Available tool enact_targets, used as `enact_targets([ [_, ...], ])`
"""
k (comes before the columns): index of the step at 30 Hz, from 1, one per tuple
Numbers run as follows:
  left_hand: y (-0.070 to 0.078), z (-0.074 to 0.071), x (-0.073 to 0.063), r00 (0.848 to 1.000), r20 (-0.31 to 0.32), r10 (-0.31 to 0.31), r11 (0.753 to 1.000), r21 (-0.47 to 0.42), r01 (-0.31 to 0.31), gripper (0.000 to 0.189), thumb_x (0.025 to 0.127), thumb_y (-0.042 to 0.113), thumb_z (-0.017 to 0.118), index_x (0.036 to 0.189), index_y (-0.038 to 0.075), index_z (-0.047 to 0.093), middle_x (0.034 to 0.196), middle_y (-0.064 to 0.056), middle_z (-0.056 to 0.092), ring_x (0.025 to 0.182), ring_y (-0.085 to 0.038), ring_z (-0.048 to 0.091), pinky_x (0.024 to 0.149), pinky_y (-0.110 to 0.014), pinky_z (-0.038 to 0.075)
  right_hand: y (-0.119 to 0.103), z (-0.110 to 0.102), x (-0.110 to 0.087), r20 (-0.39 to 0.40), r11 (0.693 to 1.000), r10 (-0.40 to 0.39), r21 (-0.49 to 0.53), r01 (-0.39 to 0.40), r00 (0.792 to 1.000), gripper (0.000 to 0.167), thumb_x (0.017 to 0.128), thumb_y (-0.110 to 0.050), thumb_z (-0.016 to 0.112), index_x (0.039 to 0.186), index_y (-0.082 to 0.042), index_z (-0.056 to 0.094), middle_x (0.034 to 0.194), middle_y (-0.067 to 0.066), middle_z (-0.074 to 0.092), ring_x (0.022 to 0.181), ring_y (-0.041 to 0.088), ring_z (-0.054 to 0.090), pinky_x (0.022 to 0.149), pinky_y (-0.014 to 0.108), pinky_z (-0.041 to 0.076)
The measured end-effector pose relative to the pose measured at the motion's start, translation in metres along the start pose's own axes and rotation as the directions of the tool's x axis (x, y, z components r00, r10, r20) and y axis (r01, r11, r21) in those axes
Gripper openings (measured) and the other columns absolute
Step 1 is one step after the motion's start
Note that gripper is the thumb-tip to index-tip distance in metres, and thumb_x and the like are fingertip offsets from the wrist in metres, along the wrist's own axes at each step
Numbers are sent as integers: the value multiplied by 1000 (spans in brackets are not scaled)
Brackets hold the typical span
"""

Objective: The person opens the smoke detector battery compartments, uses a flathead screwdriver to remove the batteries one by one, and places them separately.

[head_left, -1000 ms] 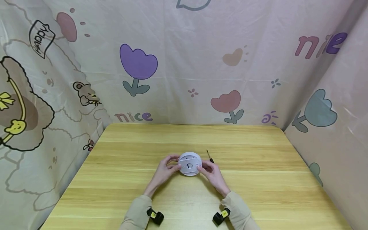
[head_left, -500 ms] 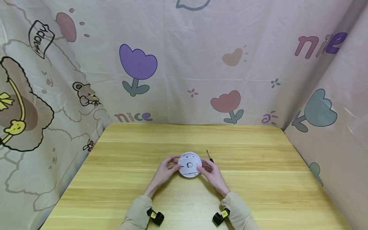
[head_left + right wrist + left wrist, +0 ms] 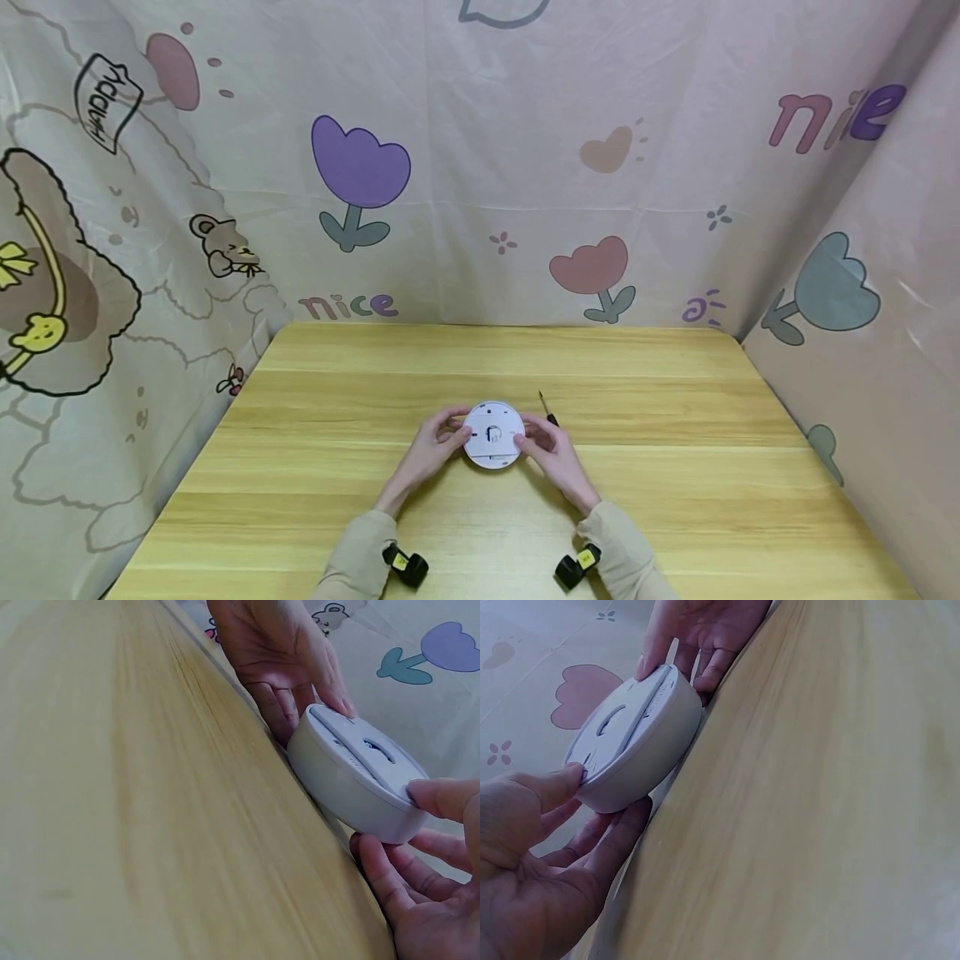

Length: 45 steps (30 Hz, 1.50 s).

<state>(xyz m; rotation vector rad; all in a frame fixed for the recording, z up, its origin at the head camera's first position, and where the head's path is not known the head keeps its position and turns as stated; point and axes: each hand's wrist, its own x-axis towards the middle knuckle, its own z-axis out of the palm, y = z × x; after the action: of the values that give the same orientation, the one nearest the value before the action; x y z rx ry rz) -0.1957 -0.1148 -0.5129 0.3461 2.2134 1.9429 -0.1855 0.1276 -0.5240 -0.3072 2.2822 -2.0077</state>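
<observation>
A round white plastic device (image 3: pixel 493 435), shaped like a smoke detector, is held between both hands at the middle of the table. Its flat plate, with a hole at the centre and small slots, faces up. My left hand (image 3: pixel 437 437) grips the left rim, thumb on the plate and fingers below, as the left wrist view of the device (image 3: pixel 641 750) shows. On the opposite rim, my right hand (image 3: pixel 553 450) grips it likewise, thumb on top. In the right wrist view the device's side wall (image 3: pixel 337 784) is smooth. Its underside is hidden.
A small screwdriver (image 3: pixel 550 414) with a black handle and thin shaft lies just behind my right hand. The wooden table (image 3: pixel 337 367) reaches back to a printed curtain (image 3: pixel 480 167), which also hangs along both sides.
Both hands have tilted the device so its plate faces up more fully, and its near rim has come slightly closer. The grip stays the same, and the screwdriver has not moved.
</observation>
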Motion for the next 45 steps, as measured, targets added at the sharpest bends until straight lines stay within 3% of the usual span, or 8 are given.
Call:
enact_targets([
  [12, 1, 2, 0, 999, -22, -33, 999, 2, 33, 43, 99, 11, 63, 136, -6, 55, 115, -29, 65, 92, -15, 67, 85, -27, 63, 1, 1, -1, -23, 1000, 6, 17, -5, 1000, 45, 93, -8, 69, 134, 5, 57, 111, 26, 65, 90, 6, 63, 85, 16, 55],
  [23, 2, 2, -1, 996, -16, -84, 996, -9, 84, 42, 100, 12, 62, 137, -7, 55, 115, -27, 65, 92, -14, 68, 85, -34, 64, 2, 0, -1, -19, 1000, 26, 11, -26, 999, 44, 93, -12, 69, 135, -2, 59, 122, 22, 66, 101, 10, 65, 93, 16, 53],
  [34, 2, 4, 0, 996, -61, -66, 997, 38, 69, 38, 97, 13, 66, 129, -8, 62, 111, -25, 70, 89, -13, 69, 78, -28, 65, 4, -1, -1, -21, 1000, -3, 20, 3, 1000, 41, 94, -11, 69, 133, 0, 60, 118, 24, 66, 96, 6, 64, 87, 16, 55],
  [39, 4, 4, 0, 992, -121, -29, 984, 169, 50, 34, 95, 19, 70, 123, 0, 69, 108, -16, 74, 88, -12, 67, 77, -21, 61, 4, 0, -1, -40, 999, -39, 24, 40, 998, 41, 93, -9, 69, 132, 2, 60, 115, 25, 66, 95, 6, 63, 87, 15, 54],
  [42, 6, 4, -1, 988, -156, 14, 967, 254, 26, 32, 93, 21, 72, 120, 4, 72, 107, -10, 74, 93, -15, 68, 82, -19, 57, 5, 1, 0, -45, 997, -71, 34, 73, 996, 42, 93, -7, 68, 132, 5, 58, 115, 27, 65, 97, 6, 63, 88, 15, 54],
  [45, 7, 5, -1, 989, -145, 41, 970, 242, -4, 35, 92, 19, 73, 123, 3, 69, 114, -14, 71, 105, -25, 68, 93, -25, 59, 6, 0, 0, -37, 995, -89, 39, 90, 995, 42, 94, -7, 68, 133, 4, 58, 119, 28, 64, 100, 5, 63, 91, 14, 53],
])
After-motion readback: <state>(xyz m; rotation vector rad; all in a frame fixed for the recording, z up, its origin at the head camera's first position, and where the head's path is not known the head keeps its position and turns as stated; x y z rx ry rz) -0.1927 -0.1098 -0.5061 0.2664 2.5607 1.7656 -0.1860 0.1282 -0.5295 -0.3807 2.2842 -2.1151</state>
